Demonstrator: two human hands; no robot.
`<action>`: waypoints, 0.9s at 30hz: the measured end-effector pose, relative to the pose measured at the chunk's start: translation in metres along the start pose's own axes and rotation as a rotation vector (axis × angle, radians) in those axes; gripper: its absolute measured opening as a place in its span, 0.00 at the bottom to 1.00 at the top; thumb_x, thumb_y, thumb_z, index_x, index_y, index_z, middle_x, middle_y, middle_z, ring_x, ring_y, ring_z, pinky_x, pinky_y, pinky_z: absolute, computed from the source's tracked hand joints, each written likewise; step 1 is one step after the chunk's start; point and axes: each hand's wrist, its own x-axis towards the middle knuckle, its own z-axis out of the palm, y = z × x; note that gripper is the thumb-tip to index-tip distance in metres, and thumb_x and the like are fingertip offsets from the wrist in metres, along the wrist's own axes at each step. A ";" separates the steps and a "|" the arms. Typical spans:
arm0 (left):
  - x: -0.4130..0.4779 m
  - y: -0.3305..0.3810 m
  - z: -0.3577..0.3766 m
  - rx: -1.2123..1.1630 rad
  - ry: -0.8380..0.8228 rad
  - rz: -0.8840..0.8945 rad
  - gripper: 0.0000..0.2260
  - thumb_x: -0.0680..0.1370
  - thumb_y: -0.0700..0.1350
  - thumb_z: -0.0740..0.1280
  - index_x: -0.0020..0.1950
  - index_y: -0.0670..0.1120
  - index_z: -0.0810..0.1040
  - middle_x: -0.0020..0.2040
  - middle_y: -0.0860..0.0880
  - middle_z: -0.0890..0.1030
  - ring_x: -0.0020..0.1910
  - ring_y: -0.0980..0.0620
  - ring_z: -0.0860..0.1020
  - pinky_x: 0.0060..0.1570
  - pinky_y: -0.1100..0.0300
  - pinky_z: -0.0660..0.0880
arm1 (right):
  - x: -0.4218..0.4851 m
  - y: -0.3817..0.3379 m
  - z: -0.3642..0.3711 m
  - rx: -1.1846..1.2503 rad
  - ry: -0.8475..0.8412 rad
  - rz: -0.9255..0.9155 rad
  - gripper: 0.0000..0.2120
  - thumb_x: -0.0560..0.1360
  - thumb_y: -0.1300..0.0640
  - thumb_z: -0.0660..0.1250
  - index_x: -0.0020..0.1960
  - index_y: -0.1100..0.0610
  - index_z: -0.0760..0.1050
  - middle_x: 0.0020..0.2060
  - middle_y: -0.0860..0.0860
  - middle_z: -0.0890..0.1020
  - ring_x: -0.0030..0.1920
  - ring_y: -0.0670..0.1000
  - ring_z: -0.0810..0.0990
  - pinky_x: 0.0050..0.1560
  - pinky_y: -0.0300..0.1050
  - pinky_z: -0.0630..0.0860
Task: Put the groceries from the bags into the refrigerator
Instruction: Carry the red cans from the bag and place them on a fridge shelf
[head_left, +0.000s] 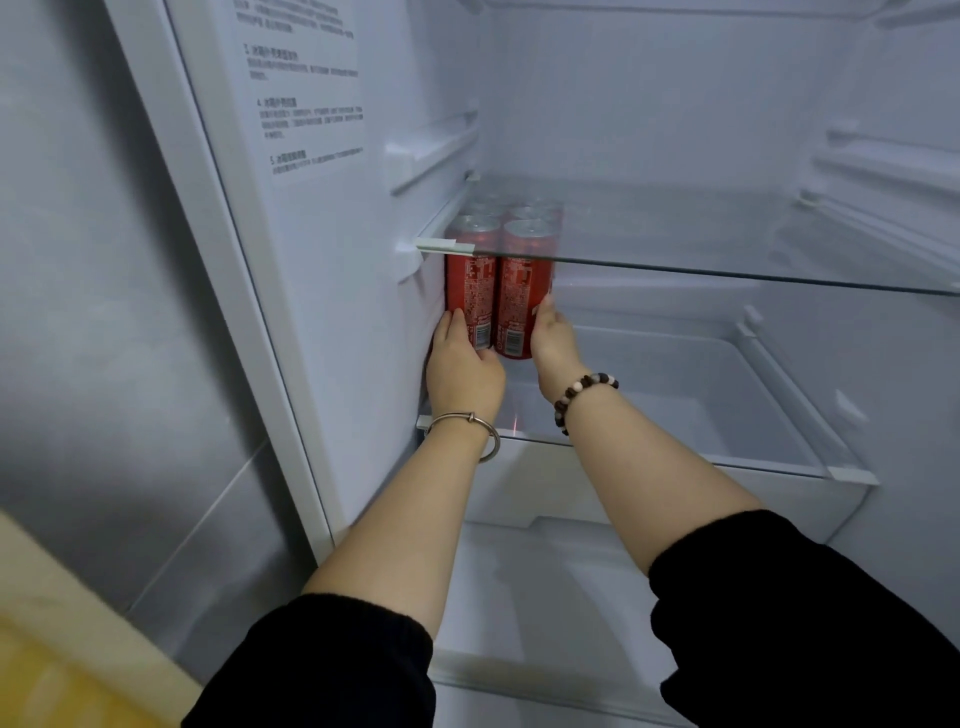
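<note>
A pack of several red drink cans (498, 291) stands on a glass shelf (675, 431) inside the open refrigerator, tight against its left wall. My left hand (462, 364) holds the left front can from the left side, fingers along its lower part. My right hand (553, 340) holds the right front can on its right side. Both arms reach in under the upper glass shelf (727, 270). The cans further back show only through that upper glass.
The refrigerator's left inner wall carries a label with printed text (306, 104). A clear drawer (701, 395) sits below the cans' shelf. Shelf rails (883, 171) line the right wall. The grey door side (104, 312) stands at left.
</note>
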 end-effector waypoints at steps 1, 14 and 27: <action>-0.001 0.001 -0.001 -0.004 0.013 -0.001 0.25 0.74 0.34 0.59 0.72 0.40 0.67 0.71 0.44 0.68 0.69 0.47 0.68 0.66 0.62 0.62 | 0.000 0.002 -0.002 -0.022 0.004 -0.013 0.26 0.82 0.45 0.46 0.65 0.62 0.70 0.60 0.58 0.77 0.60 0.57 0.76 0.59 0.49 0.72; -0.103 0.002 -0.005 0.097 -0.302 0.486 0.20 0.74 0.32 0.60 0.66 0.35 0.72 0.66 0.37 0.72 0.67 0.39 0.68 0.69 0.55 0.59 | -0.143 0.046 -0.096 -0.526 0.252 -0.336 0.19 0.78 0.59 0.58 0.69 0.61 0.67 0.66 0.55 0.73 0.66 0.53 0.69 0.63 0.40 0.64; -0.323 0.021 0.016 -0.044 -0.858 0.826 0.19 0.74 0.38 0.60 0.65 0.37 0.73 0.68 0.36 0.70 0.67 0.36 0.69 0.68 0.44 0.65 | -0.387 0.180 -0.219 -0.973 0.613 0.135 0.20 0.80 0.58 0.57 0.71 0.62 0.64 0.71 0.57 0.66 0.72 0.56 0.61 0.72 0.49 0.59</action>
